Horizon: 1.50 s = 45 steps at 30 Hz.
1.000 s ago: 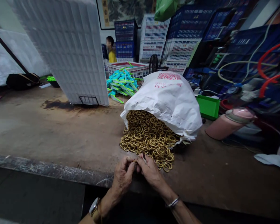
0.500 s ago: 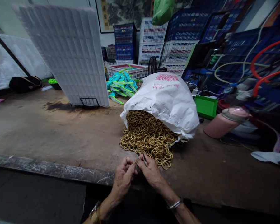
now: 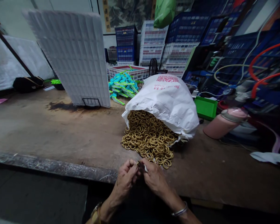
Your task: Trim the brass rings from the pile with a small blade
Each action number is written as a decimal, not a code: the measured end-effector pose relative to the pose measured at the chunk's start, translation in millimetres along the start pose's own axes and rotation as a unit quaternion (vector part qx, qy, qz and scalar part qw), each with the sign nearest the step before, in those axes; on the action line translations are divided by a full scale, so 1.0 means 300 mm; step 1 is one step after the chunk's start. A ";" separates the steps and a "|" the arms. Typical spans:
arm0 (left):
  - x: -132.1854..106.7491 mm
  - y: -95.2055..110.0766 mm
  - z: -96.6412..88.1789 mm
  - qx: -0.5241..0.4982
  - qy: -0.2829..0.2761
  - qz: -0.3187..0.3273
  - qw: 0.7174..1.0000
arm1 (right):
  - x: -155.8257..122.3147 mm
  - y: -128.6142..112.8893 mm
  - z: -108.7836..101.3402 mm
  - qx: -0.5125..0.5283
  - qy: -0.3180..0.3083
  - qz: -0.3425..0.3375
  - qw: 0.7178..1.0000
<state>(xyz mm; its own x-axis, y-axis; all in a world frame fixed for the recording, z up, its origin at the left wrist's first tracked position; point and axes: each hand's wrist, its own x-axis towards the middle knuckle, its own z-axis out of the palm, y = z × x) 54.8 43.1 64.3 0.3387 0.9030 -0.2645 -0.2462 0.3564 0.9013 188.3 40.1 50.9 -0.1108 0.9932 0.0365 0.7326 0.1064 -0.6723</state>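
Note:
My left hand (image 3: 126,179) and my right hand (image 3: 155,177) are pressed together at the near edge of the worn brown table (image 3: 60,133). Both pinch a small item between their fingertips; in the earlier frames it looks like a brass ring, and the right hand also holds a thin dark tool (image 3: 141,166). Just beyond them a heap of brass rings (image 3: 148,137) spills from a white sack (image 3: 165,99) lying on its side.
A white gridded panel (image 3: 72,56) stands propped at the back left. Teal and green parts (image 3: 121,85) lie behind the sack. A green box (image 3: 206,107) and a pink flask (image 3: 224,124) sit on the right. Stacked crates and hoses fill the background.
Both hands drew slightly back toward me and lower in the picture, still pinched together. The person in yellow seen far back a second ago is out of view.

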 end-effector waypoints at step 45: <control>0.078 -0.021 -0.035 -0.011 0.020 -0.006 1.000 | 0.038 0.047 -0.046 -0.107 0.056 0.032 0.992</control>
<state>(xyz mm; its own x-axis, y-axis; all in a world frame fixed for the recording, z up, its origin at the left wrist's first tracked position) 54.9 64.6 48.9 0.3052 0.9071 -0.2899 -0.2624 0.3728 0.8901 206.7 53.6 52.0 0.0073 0.9961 0.0875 0.8628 0.0380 -0.5041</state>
